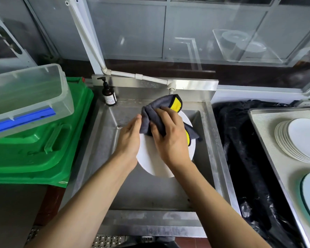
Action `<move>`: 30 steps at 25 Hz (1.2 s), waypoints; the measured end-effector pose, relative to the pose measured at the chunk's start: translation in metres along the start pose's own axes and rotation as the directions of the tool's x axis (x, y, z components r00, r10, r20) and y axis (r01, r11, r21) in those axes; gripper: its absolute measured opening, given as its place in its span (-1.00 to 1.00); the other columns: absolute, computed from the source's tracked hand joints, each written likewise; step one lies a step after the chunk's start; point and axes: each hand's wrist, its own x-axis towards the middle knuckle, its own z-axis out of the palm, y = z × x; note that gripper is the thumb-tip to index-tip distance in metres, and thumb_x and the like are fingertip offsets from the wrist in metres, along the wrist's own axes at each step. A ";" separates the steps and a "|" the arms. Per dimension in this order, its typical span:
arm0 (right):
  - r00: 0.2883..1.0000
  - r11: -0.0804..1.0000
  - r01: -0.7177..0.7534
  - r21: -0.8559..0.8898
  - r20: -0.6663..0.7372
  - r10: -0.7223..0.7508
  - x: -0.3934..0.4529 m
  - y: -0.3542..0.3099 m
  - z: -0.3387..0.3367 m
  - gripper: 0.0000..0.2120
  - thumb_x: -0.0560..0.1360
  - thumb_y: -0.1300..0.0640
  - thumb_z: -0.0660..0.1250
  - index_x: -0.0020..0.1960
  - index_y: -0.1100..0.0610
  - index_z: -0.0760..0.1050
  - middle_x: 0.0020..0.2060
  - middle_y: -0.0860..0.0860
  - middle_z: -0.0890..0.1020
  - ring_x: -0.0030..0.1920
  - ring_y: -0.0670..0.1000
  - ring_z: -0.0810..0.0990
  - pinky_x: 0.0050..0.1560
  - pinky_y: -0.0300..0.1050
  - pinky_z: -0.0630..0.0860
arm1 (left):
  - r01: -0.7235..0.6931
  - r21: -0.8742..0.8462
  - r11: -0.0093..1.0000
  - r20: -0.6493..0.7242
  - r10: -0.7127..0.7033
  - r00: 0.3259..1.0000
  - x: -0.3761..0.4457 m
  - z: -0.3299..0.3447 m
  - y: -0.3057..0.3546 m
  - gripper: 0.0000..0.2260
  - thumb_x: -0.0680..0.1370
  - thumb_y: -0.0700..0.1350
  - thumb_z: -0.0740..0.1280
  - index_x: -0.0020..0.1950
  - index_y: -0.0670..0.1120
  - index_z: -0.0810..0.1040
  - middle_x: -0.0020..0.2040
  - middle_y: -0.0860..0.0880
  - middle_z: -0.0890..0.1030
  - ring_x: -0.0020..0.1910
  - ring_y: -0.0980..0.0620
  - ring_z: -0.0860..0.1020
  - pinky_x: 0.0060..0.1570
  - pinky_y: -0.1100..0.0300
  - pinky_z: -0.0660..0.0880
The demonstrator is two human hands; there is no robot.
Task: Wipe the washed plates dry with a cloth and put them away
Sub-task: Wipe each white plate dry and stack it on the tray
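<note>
One white plate [151, 163] is held over a steel sink [207, 140], gripped at its edge by the left hand [131, 136]; one grey-and-yellow cloth [161, 111] is pressed onto it under the curled right hand [170, 138]. One stack of plates [297, 140] is seen on a tray [268, 122] further right.

Over the sink [104, 140], left hand [128, 138] holds a white plate [150, 158]; right hand [170, 138] presses a grey cloth [157, 108].
</note>
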 end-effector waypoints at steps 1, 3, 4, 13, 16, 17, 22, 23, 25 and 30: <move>1.000 0.999 0.013 -0.038 -0.012 -0.013 0.006 0.005 -0.002 -0.69 0.58 0.10 0.34 0.31 0.12 0.55 0.25 0.04 0.57 0.23 0.11 0.52 0.27 0.02 0.47 | -0.006 -0.001 1.000 -0.017 0.006 1.000 0.001 -0.001 0.003 -0.67 0.66 0.07 0.26 -0.25 0.22 0.69 -0.27 0.22 0.70 -0.18 0.19 0.64 -0.18 0.28 0.56; 0.998 0.995 -0.036 -0.098 -0.061 0.031 0.015 0.019 -0.008 -0.70 0.56 0.12 0.36 0.28 0.12 0.56 0.23 0.06 0.58 0.19 0.14 0.52 0.23 0.09 0.49 | 0.008 -0.039 0.999 -0.061 -0.010 0.998 0.002 -0.003 0.009 -0.69 0.63 0.11 0.30 -0.28 0.30 0.68 -0.30 0.21 0.69 -0.24 0.19 0.64 -0.19 0.23 0.55; 0.996 0.991 -0.061 -0.117 -0.071 0.053 0.017 0.026 -0.012 -0.70 0.55 0.13 0.36 0.28 0.12 0.56 0.22 0.06 0.58 0.18 0.14 0.52 0.22 0.11 0.50 | 0.025 -0.064 0.998 -0.078 -0.030 0.996 0.003 -0.005 0.012 -0.70 0.62 0.12 0.31 -0.29 0.31 0.67 -0.32 0.22 0.68 -0.25 0.19 0.64 -0.18 0.21 0.56; 0.988 0.989 -0.146 0.033 0.052 0.144 -0.070 0.033 -0.012 -0.71 0.59 0.17 0.37 0.30 0.01 0.53 0.21 -0.02 0.55 0.24 0.06 0.51 0.28 0.06 0.47 | 0.036 -0.002 0.999 -0.140 -0.036 0.989 0.021 -0.011 0.021 -0.77 0.62 0.20 0.25 -0.19 0.24 0.58 -0.29 0.29 0.55 -0.22 0.21 0.50 -0.14 0.20 0.51; 0.996 0.993 -0.070 0.097 0.067 0.064 -0.088 0.011 -0.004 -0.74 0.59 0.05 0.37 0.27 0.01 0.53 0.18 -0.08 0.56 0.24 -0.01 0.53 0.25 0.00 0.49 | 0.025 0.021 0.999 -0.193 -0.021 0.981 0.026 -0.005 0.014 -0.84 0.64 0.14 0.24 0.14 0.16 0.56 -0.09 0.14 0.56 -0.11 0.10 0.51 -0.19 0.25 0.41; 0.996 0.995 -0.028 0.094 0.082 0.020 -0.089 0.007 -0.005 -0.69 0.57 -0.03 0.40 0.28 0.03 0.54 0.19 -0.08 0.58 0.27 -0.03 0.53 0.27 -0.05 0.48 | 0.025 0.023 0.999 -0.202 -0.020 0.979 0.027 -0.003 0.011 -0.74 0.65 0.14 0.24 0.27 0.10 0.56 0.00 0.10 0.52 -0.02 0.09 0.48 -0.12 0.31 0.37; 0.976 0.974 0.202 -0.106 0.107 -0.191 -0.081 0.012 -0.011 -0.55 0.43 0.12 0.57 0.29 0.17 0.60 0.22 0.06 0.62 0.18 0.10 0.61 0.17 0.04 0.57 | 0.089 0.057 0.994 -0.251 -0.073 0.965 0.042 -0.007 0.006 -0.59 0.65 0.18 0.20 0.42 0.02 0.52 0.06 0.07 0.43 0.05 0.06 0.40 0.03 0.22 0.30; 0.977 0.966 0.212 -0.147 0.068 -0.204 -0.077 0.013 -0.012 -0.60 0.42 0.20 0.56 0.25 0.17 0.62 0.17 0.06 0.65 0.12 0.12 0.64 0.08 0.07 0.59 | 0.105 0.059 0.993 -0.254 -0.086 0.963 0.043 -0.006 0.008 -0.59 0.65 0.17 0.21 0.41 0.01 0.53 0.06 0.06 0.45 0.04 0.04 0.42 0.02 0.20 0.33; 0.974 0.969 0.226 -0.101 0.044 -0.222 -0.067 0.015 -0.017 -0.68 0.44 0.24 0.51 0.18 0.14 0.66 0.10 0.02 0.68 0.04 0.09 0.66 0.01 0.05 0.60 | 0.153 -0.011 0.988 -0.251 -0.151 0.956 0.044 -0.004 0.012 -0.60 0.64 0.17 0.23 0.37 -0.02 0.54 0.08 0.04 0.55 0.03 -0.03 0.52 0.05 0.13 0.46; 0.992 0.950 -0.032 0.312 0.123 -0.007 -0.051 0.015 -0.032 -0.76 0.45 0.24 0.49 0.08 0.02 0.61 -0.15 -0.12 0.65 -0.22 -0.10 0.61 -0.21 -0.13 0.58 | 0.265 -0.140 0.954 0.001 -0.268 0.963 0.051 -0.017 0.016 -0.67 0.53 0.26 0.32 -0.03 0.04 0.67 -0.22 -0.03 0.73 -0.30 -0.02 0.72 -0.40 0.14 0.60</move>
